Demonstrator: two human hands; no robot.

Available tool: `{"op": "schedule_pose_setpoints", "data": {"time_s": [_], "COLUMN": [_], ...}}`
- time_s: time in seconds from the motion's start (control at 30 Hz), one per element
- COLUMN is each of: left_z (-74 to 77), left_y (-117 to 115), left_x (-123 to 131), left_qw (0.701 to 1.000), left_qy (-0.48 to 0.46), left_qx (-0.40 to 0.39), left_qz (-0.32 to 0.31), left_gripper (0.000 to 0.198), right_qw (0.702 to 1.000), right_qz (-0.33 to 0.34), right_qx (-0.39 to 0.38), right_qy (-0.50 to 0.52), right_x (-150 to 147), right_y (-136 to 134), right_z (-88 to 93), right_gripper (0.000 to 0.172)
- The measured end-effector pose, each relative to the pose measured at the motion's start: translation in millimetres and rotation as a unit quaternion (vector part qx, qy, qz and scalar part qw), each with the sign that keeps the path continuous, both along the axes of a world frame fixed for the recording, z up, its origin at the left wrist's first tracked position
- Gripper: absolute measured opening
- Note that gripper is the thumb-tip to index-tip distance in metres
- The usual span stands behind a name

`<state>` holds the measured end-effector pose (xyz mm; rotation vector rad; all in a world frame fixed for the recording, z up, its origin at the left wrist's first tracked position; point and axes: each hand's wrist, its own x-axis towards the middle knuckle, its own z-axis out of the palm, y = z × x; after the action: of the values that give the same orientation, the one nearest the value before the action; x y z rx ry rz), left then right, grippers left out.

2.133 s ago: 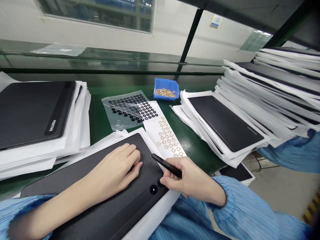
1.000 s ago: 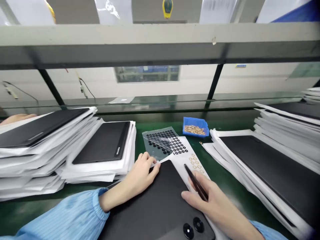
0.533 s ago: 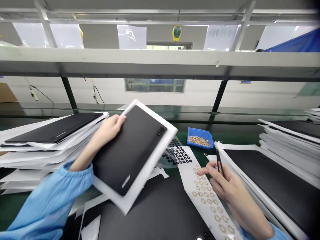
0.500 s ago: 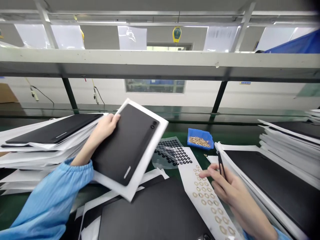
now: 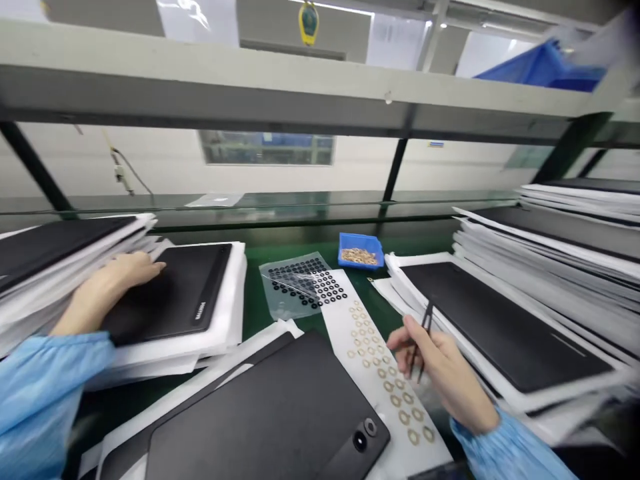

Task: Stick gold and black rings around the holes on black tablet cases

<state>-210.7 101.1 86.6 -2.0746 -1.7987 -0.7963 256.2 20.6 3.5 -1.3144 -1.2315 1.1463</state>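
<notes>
At the left, my left hand grips the upper left edge of a black tablet back cover, which lies on a white-sheet stack. The fingers' undersides are hidden. My right hand holds black tweezers above a white strip of gold-coloured rings. In front of me lies another black tablet back cover with two round camera openings at its lower right corner. A clear sheet with black rings overlaps the strip's far end.
A blue tray of small ring-shaped parts stands at the back. Covers layered with white sheets form a stack at right, a taller one behind it, and another at far left. A shelf spans above the bench.
My left hand has brought the back cover left and down onto the stack. My right hand still holds the tweezers near the strip. The head view has turned right and down.
</notes>
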Motion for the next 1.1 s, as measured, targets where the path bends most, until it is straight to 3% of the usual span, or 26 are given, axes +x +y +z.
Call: {"op": "schedule_pose_setpoints", "data": {"time_s": [0.07, 0.13, 0.23, 0.27, 0.33, 0.47, 0.77, 0.93, 1.1], "left_z": [1.5, -7.1, -37.9, -50.3, -72.5, -92.5, -94.4, -96.8, -99.5], "left_y": [-1.2, -11.2, -38.0, -46.7, -59.4, -65.3, -61.2, -60.1, -59.6], "left_x": [39.3, 95.3, 183.1, 206.1, 236.1, 245.2, 242.0, 242.1, 241.0], "left_qw": [0.999, 0.996, 0.969, 0.939, 0.903, 0.885, 0.882, 0.885, 0.885], "left_qy": [0.025, 0.054, 0.096, 0.111, 0.104, 0.087, 0.099, 0.108, 0.109], "left_qx": [0.007, 0.001, -0.059, -0.114, -0.183, -0.221, -0.243, -0.229, -0.223], "left_qz": [-0.024, -0.07, -0.22, -0.304, -0.374, -0.401, -0.392, -0.39, -0.394], "left_gripper": [0.058, 0.051, 0.033, 0.027, 0.024, 0.024, 0.031, 0.029, 0.031], "right_qw": [1.0, 0.999, 0.998, 0.998, 0.998, 0.998, 0.996, 0.999, 0.995], "right_qz": [-0.01, -0.002, 0.024, 0.028, 0.028, -0.001, -0.036, -0.009, 0.062], "right_qx": [-0.008, -0.01, 0.01, 0.015, 0.022, 0.032, 0.038, 0.046, 0.001], "right_qy": [-0.024, -0.047, -0.052, -0.048, -0.043, -0.046, -0.074, -0.022, 0.076], "right_x": [-0.3, -3.3, -11.6, -14.6, -19.6, -23.8, -26.6, -25.3, -25.4], "right_y": [5.7, 11.7, 17.3, 18.0, 18.4, 18.0, 20.9, 11.0, -27.1], "right_z": [-5.6, -12.6, -22.6, -25.5, -30.2, -34.2, -34.5, -27.4, -13.0], "right_gripper": [0.067, 0.064, 0.047, 0.043, 0.039, 0.033, 0.029, 0.033, 0.034]}}
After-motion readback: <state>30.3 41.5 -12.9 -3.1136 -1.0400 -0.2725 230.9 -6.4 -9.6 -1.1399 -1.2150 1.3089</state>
